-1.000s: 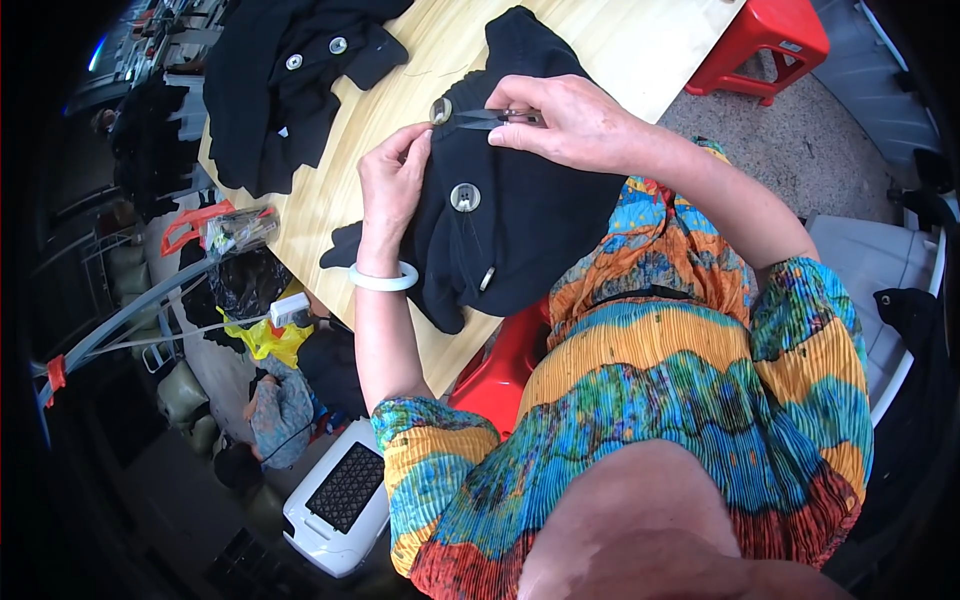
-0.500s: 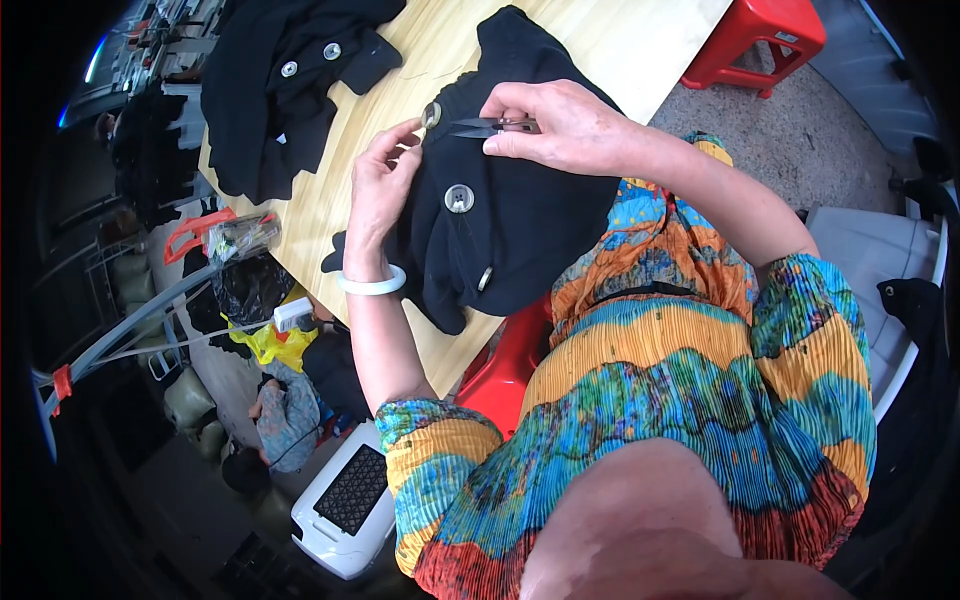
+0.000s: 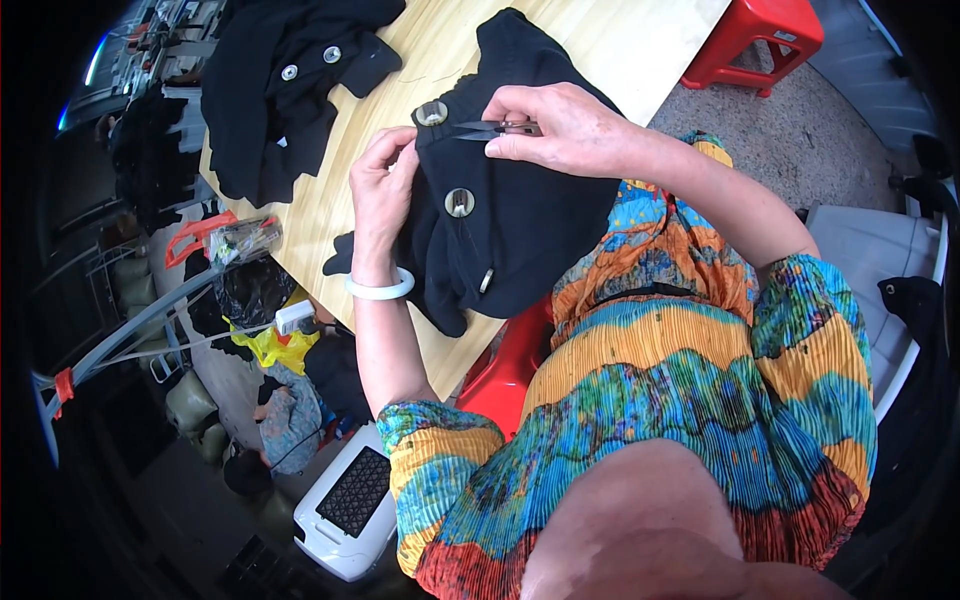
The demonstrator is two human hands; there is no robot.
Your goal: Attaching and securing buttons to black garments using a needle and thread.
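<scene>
A black garment (image 3: 540,200) with large pale-rimmed buttons lies over the table edge in front of me. My right hand (image 3: 565,128) grips small dark thread snips (image 3: 490,129), whose blades point left over the cloth. Just beyond the tips sits the upper button (image 3: 432,113). At the garment's left edge, below that button, my left hand (image 3: 382,185) pinches the cloth between thumb and forefinger. Another button (image 3: 459,203) lies flat lower down, and a third (image 3: 486,280) shows nearly edge-on near the bottom.
A second black garment (image 3: 285,90) with buttons lies at the far left of the wooden table (image 3: 425,45). One red stool (image 3: 755,45) stands at the far right, and red plastic (image 3: 505,375) shows by my lap. Bags and a person (image 3: 290,420) are at the left.
The upper button was tilted on edge at my left fingertips and now lies face up. My left hand has shifted slightly down; the snips have hardly moved.
</scene>
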